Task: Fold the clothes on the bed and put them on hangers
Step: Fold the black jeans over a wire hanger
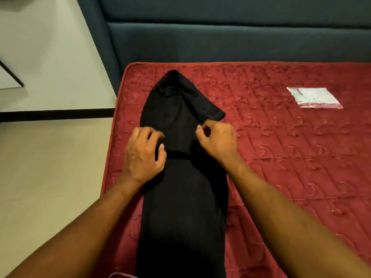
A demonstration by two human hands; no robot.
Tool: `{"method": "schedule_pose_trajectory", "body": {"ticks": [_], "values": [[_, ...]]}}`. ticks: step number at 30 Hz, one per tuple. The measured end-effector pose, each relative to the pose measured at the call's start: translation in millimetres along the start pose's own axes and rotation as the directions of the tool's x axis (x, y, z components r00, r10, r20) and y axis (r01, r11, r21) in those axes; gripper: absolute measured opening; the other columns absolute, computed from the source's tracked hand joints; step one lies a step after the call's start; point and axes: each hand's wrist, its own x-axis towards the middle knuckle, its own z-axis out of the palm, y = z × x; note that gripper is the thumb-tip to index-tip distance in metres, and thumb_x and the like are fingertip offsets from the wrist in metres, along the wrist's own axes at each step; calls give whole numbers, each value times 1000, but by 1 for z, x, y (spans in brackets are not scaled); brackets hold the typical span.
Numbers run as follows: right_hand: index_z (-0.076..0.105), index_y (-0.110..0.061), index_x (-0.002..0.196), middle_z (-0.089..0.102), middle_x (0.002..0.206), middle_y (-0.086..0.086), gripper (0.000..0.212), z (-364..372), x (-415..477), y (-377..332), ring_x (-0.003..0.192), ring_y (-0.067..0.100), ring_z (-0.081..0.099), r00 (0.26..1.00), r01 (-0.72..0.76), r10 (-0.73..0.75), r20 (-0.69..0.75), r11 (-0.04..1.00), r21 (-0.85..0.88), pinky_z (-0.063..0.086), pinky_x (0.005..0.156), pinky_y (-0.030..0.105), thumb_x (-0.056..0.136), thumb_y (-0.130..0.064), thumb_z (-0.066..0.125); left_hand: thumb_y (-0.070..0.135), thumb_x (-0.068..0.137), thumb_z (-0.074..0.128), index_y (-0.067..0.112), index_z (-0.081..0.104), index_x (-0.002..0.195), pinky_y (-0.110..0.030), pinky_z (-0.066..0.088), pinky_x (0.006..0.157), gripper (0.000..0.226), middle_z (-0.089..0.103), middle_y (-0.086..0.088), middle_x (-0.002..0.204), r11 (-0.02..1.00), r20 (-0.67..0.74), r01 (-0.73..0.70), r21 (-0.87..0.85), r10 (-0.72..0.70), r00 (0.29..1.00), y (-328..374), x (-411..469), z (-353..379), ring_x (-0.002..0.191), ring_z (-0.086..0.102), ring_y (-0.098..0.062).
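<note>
At centre left of the frame, the left hand [143, 155] pinches the left edge of a long black fabric garment [180, 207] lying lengthwise on the red quilted mattress [281, 157]. The right hand [218, 141] grips its right edge, curled just below the sleeve. A flat clear plastic packet [314, 97] lies at upper right.

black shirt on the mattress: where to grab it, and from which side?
Likely its two long edges near mid-length: left hand from the left, right hand from the right. The black shirt lies flat, long and narrow on the mattress, so the edges are the free cloth to pinch. One sleeve juts out right; tuck it first.
</note>
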Motion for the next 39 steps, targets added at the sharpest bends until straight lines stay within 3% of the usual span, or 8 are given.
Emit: {"method": "schedule_pose_trajectory", "body": {"ticks": [3, 5, 8, 11, 16, 21, 28, 39], "values": [[72, -10, 101, 74, 100, 15, 47, 1, 44, -7, 101, 37, 69, 933, -352, 354, -67, 935, 44, 51, 84, 40, 87, -54, 68, 55, 94, 41, 21, 66, 125, -42, 49, 89, 52, 63, -7, 119, 997, 366, 33, 67, -56, 929, -7, 27, 9, 109, 59, -31], [66, -5, 122, 67, 126, 19, 73, 11, 62, -3, 123, 41, 59, 821, -559, 559, 114, 828, -40, 46, 101, 47, 82, -66, 70, 73, 90, 21, 26, 64, 134, -39, 48, 101, 78, 62, -10, 136, 988, 651, 96, 120, -151, 744, -13, 24, 21, 124, 58, -32], [62, -7, 126, 64, 131, 19, 55, 26, 74, 3, 123, 40, 60, 835, -510, 531, 143, 845, -158, 46, 102, 46, 90, -48, 69, 73, 96, 32, 26, 44, 153, -38, 30, 121, 75, 32, -10, 163, 977, 769, 170, 126, -205, 605, -20, 2, 36, 149, 34, -29], [70, -8, 114, 70, 118, 19, 31, 29, 82, 3, 112, 39, 66, 928, -360, 373, 18, 905, -226, 51, 93, 41, 94, -32, 65, 61, 100, 45, 25, 35, 158, -39, 16, 125, 69, 22, -8, 167, 974, 772, 223, 36, -168, 612, -26, -2, 41, 154, 22, -27], [58, -10, 131, 64, 127, 20, 58, 35, 64, 15, 120, 41, 60, 919, -131, 196, 342, 970, -204, 51, 95, 45, 92, -52, 66, 41, 101, 56, 18, 35, 158, -39, 10, 125, 64, 27, -13, 165, 979, 643, 205, -17, -146, 752, -14, -14, 31, 155, 18, -29], [73, -11, 107, 72, 101, 22, 19, 21, 43, 12, 96, 43, 67, 983, -178, 174, -64, 982, -69, 52, 79, 43, 94, -23, 65, 33, 99, 57, 19, 43, 153, -46, 16, 126, 58, 36, -12, 161, 967, 549, 248, -50, -181, 816, -3, -46, 16, 153, 24, -30], [74, -11, 98, 63, 85, 11, 22, -18, -37, -10, 82, 35, 59, 889, 386, -395, -230, 919, -82, 46, 77, 43, 83, -26, 67, 18, 92, 55, 10, 72, 88, -41, 52, 73, 19, 70, -13, 87, 886, 281, 464, 15, -449, 848, 1, -114, -44, 81, 63, -33], [55, -11, 67, 52, 68, 7, 25, -33, -253, -40, 68, 29, 50, 764, 635, -645, -22, 757, -153, 40, 66, 42, 73, -32, 68, 44, 85, 61, 22, 77, 103, -39, 47, 93, 33, 62, 0, 113, 955, 337, 292, -48, -260, 905, 39, -248, -113, 107, 52, -21]]}}
